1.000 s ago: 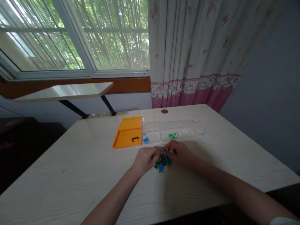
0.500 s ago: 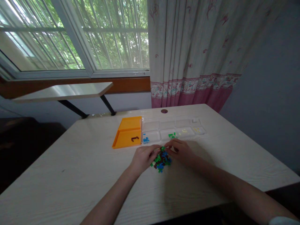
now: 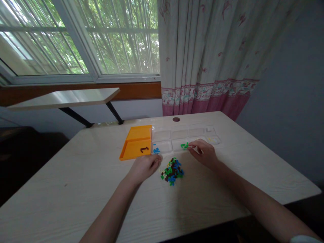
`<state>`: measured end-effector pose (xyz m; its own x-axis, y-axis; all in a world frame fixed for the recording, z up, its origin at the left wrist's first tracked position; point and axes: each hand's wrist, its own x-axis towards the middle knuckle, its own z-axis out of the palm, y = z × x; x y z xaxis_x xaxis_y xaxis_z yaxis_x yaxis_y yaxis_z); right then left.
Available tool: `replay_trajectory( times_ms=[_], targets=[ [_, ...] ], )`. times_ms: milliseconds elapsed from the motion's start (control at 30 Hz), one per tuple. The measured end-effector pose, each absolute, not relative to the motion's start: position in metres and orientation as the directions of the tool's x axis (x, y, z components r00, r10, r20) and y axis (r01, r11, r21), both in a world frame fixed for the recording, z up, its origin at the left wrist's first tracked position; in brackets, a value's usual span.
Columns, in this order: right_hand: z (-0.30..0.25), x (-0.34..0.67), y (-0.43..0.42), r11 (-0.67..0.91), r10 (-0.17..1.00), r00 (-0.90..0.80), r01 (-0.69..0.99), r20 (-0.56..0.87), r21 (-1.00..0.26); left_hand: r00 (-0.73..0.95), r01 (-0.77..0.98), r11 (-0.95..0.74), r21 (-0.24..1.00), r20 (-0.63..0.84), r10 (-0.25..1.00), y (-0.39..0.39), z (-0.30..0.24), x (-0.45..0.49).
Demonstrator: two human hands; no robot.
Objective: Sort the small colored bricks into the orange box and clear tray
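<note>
A small pile of coloured plastic pieces (image 3: pixel 172 170) lies on the pale wooden table (image 3: pixel 76 189). My left hand (image 3: pixel 144 167) rests just left of the pile, fingers curled, and whatever it holds is hidden. My right hand (image 3: pixel 204 153) is at the near edge of a clear compartment tray (image 3: pixel 177 135), its fingertips pinched beside the green pieces (image 3: pixel 184 145) in one compartment. Blue pieces (image 3: pixel 156 150) lie in the compartment to the left.
An orange lidded box (image 3: pixel 136 145) with one dark piece inside sits against the clear tray's left side. A round cable hole (image 3: pixel 176 119) is near the table's far edge. A narrow shelf (image 3: pixel 63 98), a window and a curtain (image 3: pixel 202 60) stand behind.
Both hands have left the pile. My right hand moved up to the compartment with green pieces; my left hand drew back to the left.
</note>
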<state>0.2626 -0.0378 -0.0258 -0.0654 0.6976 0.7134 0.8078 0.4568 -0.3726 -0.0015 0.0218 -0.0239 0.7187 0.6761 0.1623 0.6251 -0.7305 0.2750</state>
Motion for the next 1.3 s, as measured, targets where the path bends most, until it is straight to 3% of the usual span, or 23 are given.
replay_trajectory(
  times_ms=[733, 1033, 1300],
  targets=[
    [-0.037, 0.276, -0.022, 0.209, 0.778, 0.099, 0.89, 0.62, -0.404, 0.741, 0.628, -0.662, 0.409, -0.057, 0.669, 0.017, -0.013, -0.009],
    [-0.032, 0.258, -0.034, 0.357, 0.879, -0.146, 0.832, 0.453, -0.424, 0.773, 0.6, -0.704, 0.381, -0.049, 0.632, 0.014, -0.015, -0.003],
    [-0.032, 0.242, -0.043, 0.462, 0.883, -0.363, 0.785, 0.299, -0.412, 0.772, 0.606, -0.718, 0.341, -0.037, 0.634, 0.011, -0.014, 0.0]
  ],
)
